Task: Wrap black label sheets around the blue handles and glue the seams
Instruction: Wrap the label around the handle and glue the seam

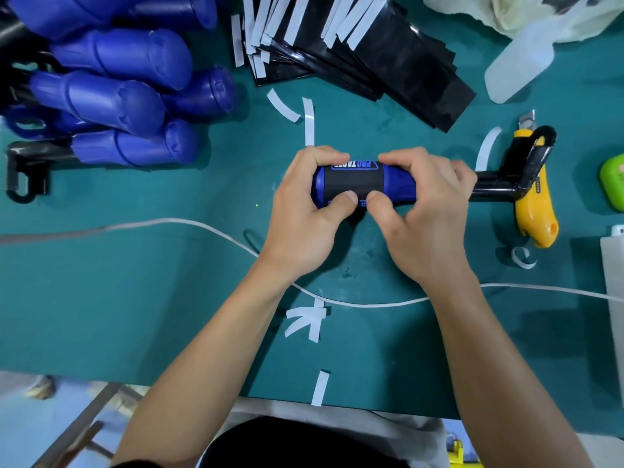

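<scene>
A blue handle [400,180] on a black metal bar [496,187] lies sideways over the middle of the green table [135,298]. A black label sheet [353,180] with blue lettering is wrapped round its middle. My left hand [304,211] grips the handle's left end, its thumb pressing the label's near edge. My right hand [422,211] grips the right part, with its thumb beside the left thumb on the same edge. Both sets of fingers curl over the far side.
A pile of bare blue handles [128,96] fills the far left. Loose black label sheets [388,62] with white backing strips lie at the far centre. A yellow utility knife [533,204] lies right. White peeled strips [309,320] and a white cable [202,226] cross the table.
</scene>
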Motion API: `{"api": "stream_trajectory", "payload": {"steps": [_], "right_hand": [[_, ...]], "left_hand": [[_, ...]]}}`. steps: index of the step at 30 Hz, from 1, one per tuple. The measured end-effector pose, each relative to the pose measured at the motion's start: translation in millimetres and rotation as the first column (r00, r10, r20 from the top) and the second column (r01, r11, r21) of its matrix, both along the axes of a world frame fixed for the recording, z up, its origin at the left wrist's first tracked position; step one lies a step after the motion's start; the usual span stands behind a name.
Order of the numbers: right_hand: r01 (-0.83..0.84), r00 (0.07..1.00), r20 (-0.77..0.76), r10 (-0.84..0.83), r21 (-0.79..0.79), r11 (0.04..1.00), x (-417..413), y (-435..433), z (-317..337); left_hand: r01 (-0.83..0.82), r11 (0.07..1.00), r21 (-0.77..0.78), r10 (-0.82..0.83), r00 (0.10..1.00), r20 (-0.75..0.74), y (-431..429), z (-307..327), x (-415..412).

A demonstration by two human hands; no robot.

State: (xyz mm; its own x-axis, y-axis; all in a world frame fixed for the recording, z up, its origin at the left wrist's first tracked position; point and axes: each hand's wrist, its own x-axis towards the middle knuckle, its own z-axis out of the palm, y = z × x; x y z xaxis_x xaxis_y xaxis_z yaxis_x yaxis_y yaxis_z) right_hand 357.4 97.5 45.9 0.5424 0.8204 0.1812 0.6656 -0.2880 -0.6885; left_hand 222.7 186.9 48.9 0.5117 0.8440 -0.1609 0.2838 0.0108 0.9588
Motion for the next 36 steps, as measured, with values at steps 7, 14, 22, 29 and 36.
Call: {"api": "stream_trajectory", "payload": {"steps": [7,14,22,29,36], "right_hand": [[0.001,1.0,-0.011,-0.001,0.015,1.0,0.0,-0.2,-1.7],[-0.004,1.0,-0.013,0.004,0.012,1.0,1.0,0.0,-2.1],[-0.001,1.0,-0.01,0.002,0.028,1.0,0.8,0.3,-3.3],[0.011,0.999,-0.042,-0.01,0.034,0.999,2.2,-1.3,-5.9],[0.04,0.999,-0.024,-0.04,0.019,0.999,-0.1,3.1,-1.8]], "left_hand": [[0.144,0.988,-0.049,-0.143,0.99,0.014,20.7,1.0,-14.2],[0.15,0.984,-0.098,-0.141,0.986,0.09,24.0,-3.3,-15.6],[0.127,0.977,-0.173,-0.1,0.982,0.157,23.1,-2.0,-13.7],[0.039,0.971,-0.234,0.003,0.984,0.177,19.2,1.2,-8.5],[0.046,0.986,-0.161,-0.026,0.991,0.129,19.8,0.7,-10.1]]}}
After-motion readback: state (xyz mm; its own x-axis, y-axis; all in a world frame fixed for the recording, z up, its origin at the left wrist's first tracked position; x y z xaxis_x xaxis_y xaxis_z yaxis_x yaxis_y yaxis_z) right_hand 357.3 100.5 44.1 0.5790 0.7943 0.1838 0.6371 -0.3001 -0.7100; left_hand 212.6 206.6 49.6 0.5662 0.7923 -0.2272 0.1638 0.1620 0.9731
